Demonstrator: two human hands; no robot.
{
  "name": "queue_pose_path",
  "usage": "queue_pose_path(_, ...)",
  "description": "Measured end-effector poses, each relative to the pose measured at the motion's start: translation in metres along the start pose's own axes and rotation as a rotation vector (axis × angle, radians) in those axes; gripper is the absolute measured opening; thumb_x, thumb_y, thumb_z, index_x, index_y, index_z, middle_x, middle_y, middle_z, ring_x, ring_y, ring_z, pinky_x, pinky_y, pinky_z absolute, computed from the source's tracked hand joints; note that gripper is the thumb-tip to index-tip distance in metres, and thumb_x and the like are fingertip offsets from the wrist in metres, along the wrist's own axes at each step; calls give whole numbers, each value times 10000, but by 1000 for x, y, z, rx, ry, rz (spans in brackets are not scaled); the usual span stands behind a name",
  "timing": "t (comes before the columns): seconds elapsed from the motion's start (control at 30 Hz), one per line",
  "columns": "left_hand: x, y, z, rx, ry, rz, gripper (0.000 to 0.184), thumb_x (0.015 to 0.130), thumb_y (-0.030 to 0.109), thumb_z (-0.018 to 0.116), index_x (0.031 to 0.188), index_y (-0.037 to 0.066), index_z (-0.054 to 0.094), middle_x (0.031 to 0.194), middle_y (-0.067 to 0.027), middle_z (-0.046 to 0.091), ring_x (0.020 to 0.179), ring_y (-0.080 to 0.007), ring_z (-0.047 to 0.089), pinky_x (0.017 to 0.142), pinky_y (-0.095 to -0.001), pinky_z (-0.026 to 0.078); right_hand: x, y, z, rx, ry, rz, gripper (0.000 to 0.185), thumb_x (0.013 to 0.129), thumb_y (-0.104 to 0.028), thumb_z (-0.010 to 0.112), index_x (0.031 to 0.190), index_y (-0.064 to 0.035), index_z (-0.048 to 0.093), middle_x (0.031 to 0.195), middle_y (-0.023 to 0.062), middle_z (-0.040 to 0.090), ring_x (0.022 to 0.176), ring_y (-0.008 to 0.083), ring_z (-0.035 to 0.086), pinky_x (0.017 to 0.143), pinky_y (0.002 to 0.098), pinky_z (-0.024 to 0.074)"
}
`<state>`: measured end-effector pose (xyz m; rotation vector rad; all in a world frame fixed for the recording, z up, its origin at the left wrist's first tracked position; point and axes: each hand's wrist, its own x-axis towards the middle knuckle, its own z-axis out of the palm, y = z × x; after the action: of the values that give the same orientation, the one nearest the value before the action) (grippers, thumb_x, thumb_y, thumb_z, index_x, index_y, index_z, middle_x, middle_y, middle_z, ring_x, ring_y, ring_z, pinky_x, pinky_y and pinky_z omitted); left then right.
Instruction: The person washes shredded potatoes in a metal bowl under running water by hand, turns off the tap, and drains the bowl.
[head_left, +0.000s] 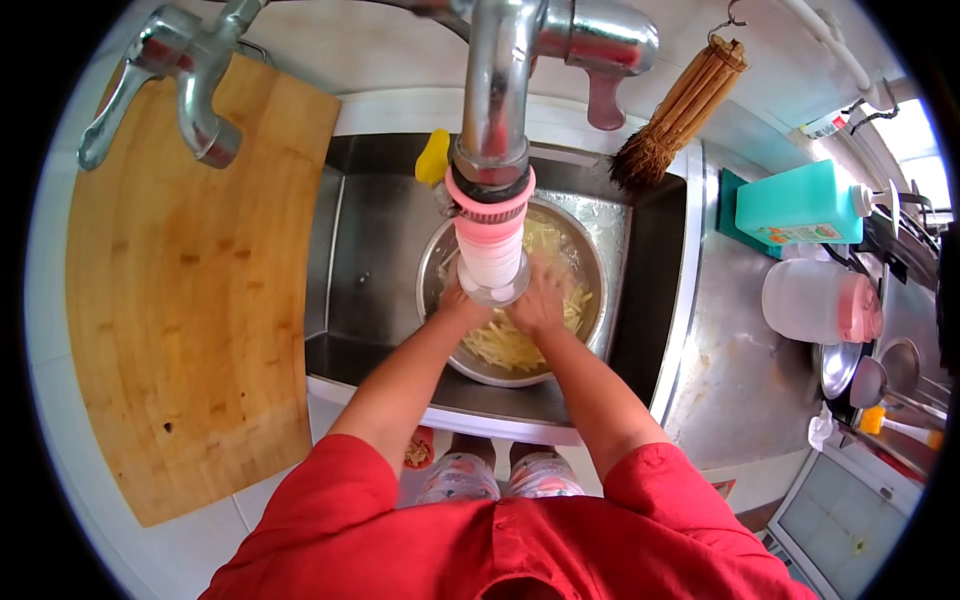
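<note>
A round metal bowl (pixel 597 335) stands in the sink, holding pale yellow strips (pixel 505 345), likely cut potato, in what looks like water. Both hands reach down into it. My left hand (pixel 455 297) is at the bowl's left side, its fingers hidden behind the tap's nozzle. My right hand (pixel 540 300) is among the strips right of the nozzle; its fingers are blurred and partly sunk, so their grip does not show. Directly above the hands hangs the metal tap (pixel 495 100) with a pink and white nozzle (pixel 490 235).
Left of the steel sink (pixel 375 260) lies a large wooden board (pixel 190 300) below a second tap (pixel 190 85). A bristle brush (pixel 685 110) hangs at the back right. On the right counter are a teal bottle (pixel 800 205), a pink-lidded container (pixel 815 300) and ladles (pixel 870 385).
</note>
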<state>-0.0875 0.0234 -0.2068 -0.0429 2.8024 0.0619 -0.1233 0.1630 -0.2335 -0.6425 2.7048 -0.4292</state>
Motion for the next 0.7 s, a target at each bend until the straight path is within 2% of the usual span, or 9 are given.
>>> queue_pose_path(0.1,-8,-7,-19,-279,-176,-31,792,709,187,692,1416,121,340,1482,-145,294,1380,-304,233,1137,-448,177,2,11,-17,1,33,-149,697,818,-404,587,1431,-191,335,1508,178,203,1354,448,201,1111,570,123)
queue_pose_path(0.2,-22,1,4,-728,183,-129,812,697,189,707,1417,117,338,1489,-163,270,1389,-315,212,1130,-480,173,-5,23,-9,24,191,-146,698,781,-366,599,1403,-151,369,1477,191,237,1339,438,218,1106,570,140)
queue_pose_path(0.3,-27,11,12,-454,50,-155,815,697,215,725,1412,117,346,1476,-172,290,1384,-341,209,1127,-500,166,-11,23,13,103,299,-71,694,744,-322,611,1365,-87,407,1442,205,268,1324,435,228,1097,573,158)
queue_pose_path(0.37,-18,5,15,-225,-262,15,1120,656,339,783,1482,51,84,1513,-241,117,1391,-463,65,1132,-528,114,-10,22,20,97,309,-67,677,745,-309,607,1353,-79,417,1433,208,277,1318,437,235,1091,574,173)
queue_pose_path(0.43,-7,1,26,-185,-287,40,1093,664,332,779,1480,60,105,1515,-231,125,1386,-467,86,1127,-536,123,1,20,6,81,-55,-29,689,756,-306,599,1377,-89,395,1440,215,269,1319,442,239,1080,588,187)
queue_pose_path(0.47,-5,-3,31,-143,-310,58,1066,672,325,774,1478,69,126,1516,-220,133,1381,-471,107,1122,-545,133,1,21,4,79,-55,-28,689,756,-306,599,1377,-89,395,1440,215,269,1319,442,239,1080,588,187)
queue_pose_path(0.53,-9,-14,22,-175,-254,146,1017,683,293,761,1471,73,157,1505,-229,158,1369,-474,146,1118,-540,152,0,24,0,17,225,-163,701,787,-407,601,1425,-248,357,1493,175,238,1328,430,262,1065,609,201)
queue_pose_path(0.63,-13,-27,6,-341,-237,209,897,712,234,718,1448,73,232,1471,-245,228,1344,-470,217,1109,-525,189,-10,6,-3,-45,29,-240,653,808,-398,587,1411,-263,375,1499,156,240,1343,430,243,1057,625,201)
queue_pose_path(0.7,-15,-31,6,-476,-272,181,826,731,207,688,1433,69,275,1447,-252,274,1331,-463,250,1105,-515,207,-4,9,10,-14,59,-295,629,820,-392,578,1405,-267,383,1504,142,233,1350,430,229,1060,628,192)
